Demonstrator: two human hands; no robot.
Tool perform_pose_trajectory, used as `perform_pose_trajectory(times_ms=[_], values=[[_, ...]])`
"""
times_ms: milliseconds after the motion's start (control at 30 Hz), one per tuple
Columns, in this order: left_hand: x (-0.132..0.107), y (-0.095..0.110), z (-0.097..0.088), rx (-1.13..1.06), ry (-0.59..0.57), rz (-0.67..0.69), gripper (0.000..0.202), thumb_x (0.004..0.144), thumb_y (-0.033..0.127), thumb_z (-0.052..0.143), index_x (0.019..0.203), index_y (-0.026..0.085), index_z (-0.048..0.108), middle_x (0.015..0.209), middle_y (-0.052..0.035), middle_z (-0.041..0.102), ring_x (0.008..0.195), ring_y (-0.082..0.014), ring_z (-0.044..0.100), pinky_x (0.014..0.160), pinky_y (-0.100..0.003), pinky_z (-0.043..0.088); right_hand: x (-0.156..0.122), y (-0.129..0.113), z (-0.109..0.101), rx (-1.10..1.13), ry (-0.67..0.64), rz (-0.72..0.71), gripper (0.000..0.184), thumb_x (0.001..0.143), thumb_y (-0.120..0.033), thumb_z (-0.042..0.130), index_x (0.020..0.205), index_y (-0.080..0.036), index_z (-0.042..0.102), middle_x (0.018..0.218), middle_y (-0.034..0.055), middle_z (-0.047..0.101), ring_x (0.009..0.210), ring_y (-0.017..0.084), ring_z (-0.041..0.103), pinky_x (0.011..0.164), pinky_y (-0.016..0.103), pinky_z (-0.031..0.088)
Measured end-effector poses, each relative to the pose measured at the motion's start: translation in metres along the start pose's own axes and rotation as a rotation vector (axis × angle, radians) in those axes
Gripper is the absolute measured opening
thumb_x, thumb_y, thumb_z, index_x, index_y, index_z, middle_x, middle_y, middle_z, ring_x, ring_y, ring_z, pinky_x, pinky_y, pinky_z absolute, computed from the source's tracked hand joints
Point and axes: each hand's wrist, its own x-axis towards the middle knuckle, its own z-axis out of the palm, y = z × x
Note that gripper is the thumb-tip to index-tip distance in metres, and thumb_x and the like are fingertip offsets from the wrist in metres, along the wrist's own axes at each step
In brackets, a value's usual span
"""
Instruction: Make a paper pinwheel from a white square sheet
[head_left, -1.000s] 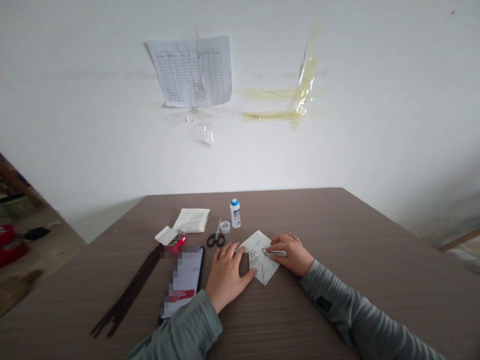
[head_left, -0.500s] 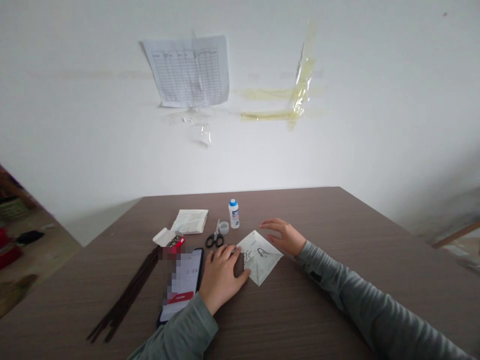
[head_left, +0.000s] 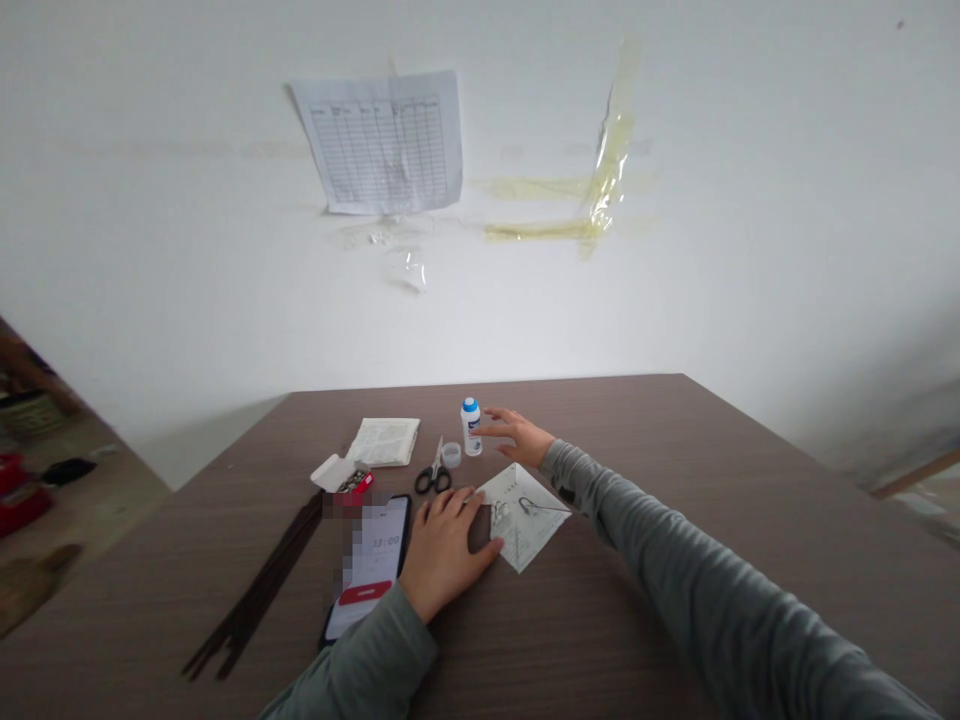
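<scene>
The table (head_left: pixel 675 450) has smooth, dull wood grain; the folded paper (head_left: pixel 525 540) is matt and creased, the bottle (head_left: pixel 470 418) smooth plastic, the small tub (head_left: pixel 451 456) cloudy plastic, the scissors (head_left: pixel 434 478) metal in the blades and plastic in the handles, the phone screen (head_left: pixel 375 560) smooth glass, the sleeves (head_left: pixel 675 570) soft wrinkled cloth, the wall tape (head_left: pixel 606 195) shiny and crinkled

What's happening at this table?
A person's left hand rests at the edge of a folded paper. Their right hand is stretched out at the upright, blue-topped white bottle; whether it touches is unclear. Scissors and a phone lie to the left of the paper.
</scene>
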Motion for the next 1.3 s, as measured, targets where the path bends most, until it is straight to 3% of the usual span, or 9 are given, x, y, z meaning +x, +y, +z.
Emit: perform_pose_trajectory(times_ms=[300,500,633,833,1000,1167,1300], values=[[-0.002,-0.003,0.002,-0.013,0.042,0.011,0.064,0.113,0.043,0.085,0.176,0.029,0.083,0.191,-0.017,0.075,0.183,-0.0501,0.063,0.154,-0.079,0.048,0.023,-0.004,0.023,0.111,-0.037,-0.014,0.095,0.096,0.01,0.07,0.176,-0.039,0.085,0.19,0.0053,0.075,0.178,0.033,0.07,0.156,0.057,0.051],[-0.002,-0.006,0.002,-0.005,0.025,0.002,0.065,0.113,0.046,0.082,0.176,0.031,0.083,0.192,-0.0149,0.075,0.183,-0.05,0.062,0.155,-0.078,0.048,0.023,0.005,0.022,0.14,-0.017,0.034,0.097,0.088,0.014,0.065,0.168,-0.035,0.091,0.189,0.008,0.075,0.176,0.032,0.072,0.157,0.054,0.05],[-0.002,-0.008,0.003,-0.024,0.061,0.032,0.063,0.111,0.044,0.084,0.172,0.031,0.086,0.187,-0.0158,0.078,0.178,-0.0522,0.066,0.151,-0.081,0.052,0.007,0.017,0.014,0.139,0.019,0.04,0.098,0.087,0.011,0.06,0.169,-0.035,0.09,0.188,0.0085,0.076,0.177,0.031,0.07,0.158,0.058,0.047],[-0.004,-0.002,-0.001,0.008,0.041,0.015,0.065,0.113,0.044,0.085,0.176,0.028,0.084,0.19,-0.0165,0.077,0.18,-0.0516,0.066,0.153,-0.077,0.051,-0.033,0.039,-0.002,0.164,0.119,0.041,0.09,0.089,0.005,0.062,0.164,-0.034,0.094,0.18,0.0108,0.083,0.171,0.036,0.076,0.153,0.063,0.054],[-0.003,-0.001,-0.002,-0.006,0.065,0.024,0.065,0.112,0.045,0.089,0.174,0.028,0.086,0.189,-0.0171,0.078,0.178,-0.0521,0.068,0.152,-0.077,0.053,-0.063,0.049,-0.01,0.17,0.166,0.031,0.081,0.095,0.004,0.062,0.158,-0.033,0.098,0.174,0.0122,0.086,0.164,0.033,0.081,0.148,0.057,0.059],[-0.003,-0.001,0.0,-0.009,0.075,0.022,0.063,0.112,0.046,0.092,0.172,0.03,0.088,0.188,-0.0158,0.078,0.177,-0.0518,0.069,0.151,-0.075,0.054,-0.08,0.048,-0.007,0.18,0.235,-0.009,0.065,0.105,-0.004,0.066,0.154,-0.031,0.099,0.165,0.0148,0.09,0.155,0.034,0.086,0.14,0.058,0.067],[-0.004,0.001,-0.001,-0.001,0.06,0.019,0.063,0.113,0.046,0.093,0.173,0.029,0.087,0.184,-0.0158,0.081,0.174,-0.0503,0.072,0.152,-0.073,0.054,-0.085,0.046,0.001,0.196,0.272,-0.037,0.066,0.103,-0.002,0.068,0.151,-0.033,0.1,0.163,0.0137,0.091,0.153,0.035,0.087,0.137,0.056,0.069]])
